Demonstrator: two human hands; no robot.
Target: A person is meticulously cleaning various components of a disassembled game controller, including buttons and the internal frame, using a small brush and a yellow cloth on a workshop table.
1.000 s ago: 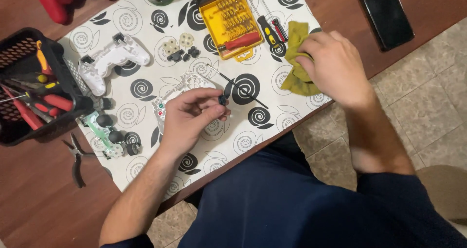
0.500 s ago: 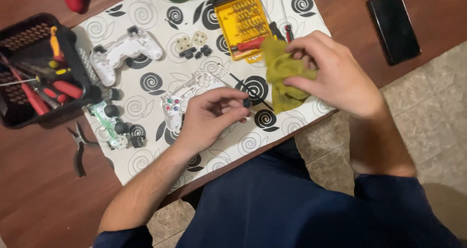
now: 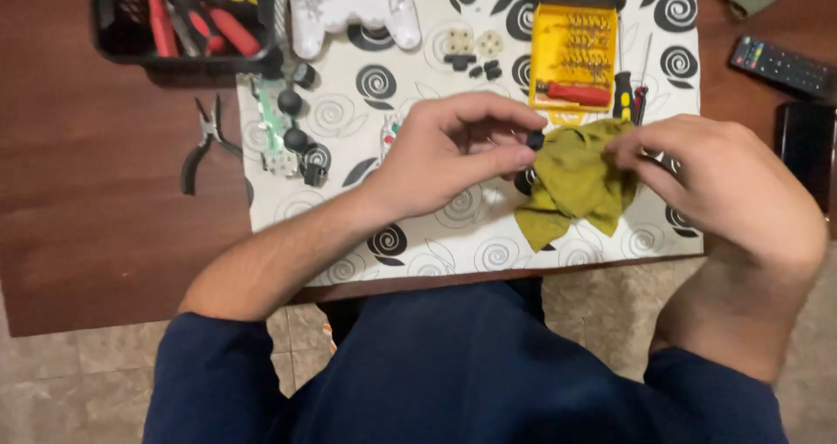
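My left hand (image 3: 449, 152) pinches a small black part (image 3: 534, 139) between thumb and fingertips. My right hand (image 3: 719, 183) holds an olive-green cloth (image 3: 575, 183) bunched just right of that part, and the cloth touches it. Both hands hover over a white mat with black swirls (image 3: 410, 244) on a dark wooden table (image 3: 105, 217). Under my left hand, a partly hidden white part with coloured buttons (image 3: 389, 135) lies on the mat.
A white game controller shell (image 3: 353, 8), a green circuit board with black sticks (image 3: 283, 130), loose buttons (image 3: 471, 52) and a yellow screwdriver bit case (image 3: 574, 52) lie on the mat. Black tool tray (image 3: 187, 21), pliers (image 3: 202, 143) sit left; a remote (image 3: 783, 65) right.
My right hand has brought the green cloth left to the black part in my left hand. The view has shifted, so the mat sits higher in frame.
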